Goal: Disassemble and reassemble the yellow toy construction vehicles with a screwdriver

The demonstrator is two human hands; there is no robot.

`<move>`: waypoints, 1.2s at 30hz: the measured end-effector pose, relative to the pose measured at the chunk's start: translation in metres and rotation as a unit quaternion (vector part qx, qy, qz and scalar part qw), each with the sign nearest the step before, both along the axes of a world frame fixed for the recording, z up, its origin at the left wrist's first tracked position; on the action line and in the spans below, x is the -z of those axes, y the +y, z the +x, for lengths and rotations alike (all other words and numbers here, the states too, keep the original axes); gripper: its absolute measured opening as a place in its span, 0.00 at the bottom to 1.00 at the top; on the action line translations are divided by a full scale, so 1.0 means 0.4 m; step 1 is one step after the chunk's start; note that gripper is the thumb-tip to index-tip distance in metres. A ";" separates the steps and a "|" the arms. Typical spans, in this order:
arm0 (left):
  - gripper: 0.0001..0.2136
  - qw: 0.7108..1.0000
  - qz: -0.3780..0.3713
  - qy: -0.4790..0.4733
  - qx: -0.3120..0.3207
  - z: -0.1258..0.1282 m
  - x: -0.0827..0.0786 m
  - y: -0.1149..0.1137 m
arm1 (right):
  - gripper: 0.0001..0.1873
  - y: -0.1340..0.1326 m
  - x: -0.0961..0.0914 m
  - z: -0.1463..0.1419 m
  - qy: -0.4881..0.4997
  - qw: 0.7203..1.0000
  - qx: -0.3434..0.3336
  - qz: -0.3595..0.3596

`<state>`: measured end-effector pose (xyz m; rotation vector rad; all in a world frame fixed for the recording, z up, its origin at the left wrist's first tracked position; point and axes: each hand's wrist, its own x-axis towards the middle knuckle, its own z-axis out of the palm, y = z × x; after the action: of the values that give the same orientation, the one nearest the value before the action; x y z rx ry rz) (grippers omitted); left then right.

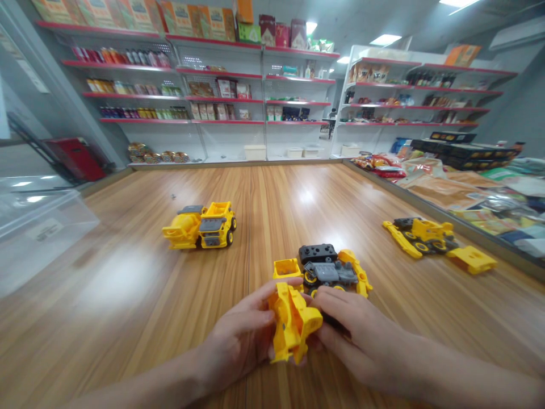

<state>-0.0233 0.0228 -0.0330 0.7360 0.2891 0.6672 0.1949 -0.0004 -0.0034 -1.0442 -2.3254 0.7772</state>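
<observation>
Close to me, my left hand [240, 332] is closed around a yellow toy truck body part [292, 324], which is tilted with its hollow side showing. My right hand [361, 332] is closed at the part's right side, its fingertips bent in. Something dark shows under those fingers, too covered to name. Just beyond the hands lie a grey toy chassis [327, 272] with yellow-hubbed wheels, a black block with holes [317, 253], a curved yellow piece [361, 275] and a small yellow bucket-shaped piece [286, 267].
On the wooden table [149, 318], two yellow toy trucks [200, 226] stand side by side at the left. Another toy vehicle [428, 234] and a loose yellow plate [472, 259] lie right. A clear plastic bin [46, 227] is far left; packaged goods [451, 190] border the right edge.
</observation>
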 end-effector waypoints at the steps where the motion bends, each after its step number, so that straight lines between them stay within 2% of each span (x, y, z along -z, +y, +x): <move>1: 0.25 1.000 0.003 -0.008 0.013 -0.001 -0.001 0.000 | 0.04 0.000 0.001 0.000 -0.003 1.000 0.003 -0.006; 3: 0.28 1.000 0.019 -0.006 0.021 -0.001 0.000 0.001 | 0.05 -0.001 0.004 0.001 -0.009 1.000 0.004 -0.018; 9: 0.22 0.999 0.043 0.018 0.018 0.000 0.013 0.011 | 0.08 -0.009 -0.010 0.009 0.043 0.997 0.042 -0.054; 12: 0.21 0.999 0.049 0.013 0.019 0.001 0.021 0.012 | 0.21 -0.014 -0.035 0.003 0.106 0.990 0.000 -0.093; 14: 0.19 0.997 0.062 0.018 0.031 0.002 0.027 0.009 | 0.28 -0.016 -0.045 -0.007 0.140 0.979 -0.038 -0.145; 16: 0.17 0.996 0.076 0.025 0.043 0.004 0.035 0.006 | 0.21 -0.015 -0.043 -0.016 0.145 0.969 -0.041 -0.193; 19: 0.16 0.995 0.087 0.030 0.048 0.005 0.045 0.003 | 0.08 -0.013 -0.028 -0.024 0.135 0.964 -0.013 -0.228; 23: 0.17 0.996 0.076 0.017 0.052 0.006 0.043 0.003 | 0.12 -0.015 -0.012 -0.029 0.159 0.950 0.020 -0.267; 28: 0.17 0.998 0.026 0.005 0.062 0.002 0.025 0.003 | 0.16 -0.018 -0.008 -0.031 0.174 0.952 0.029 -0.250; 36: 0.10 0.998 0.027 0.010 0.052 0.006 0.023 0.001 | 0.19 -0.015 0.011 -0.035 0.180 0.961 0.015 -0.208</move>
<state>-0.0207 0.0231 -0.0421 0.8044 0.2506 0.5716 0.1808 -0.0065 -0.0077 -0.9987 -1.8749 1.3617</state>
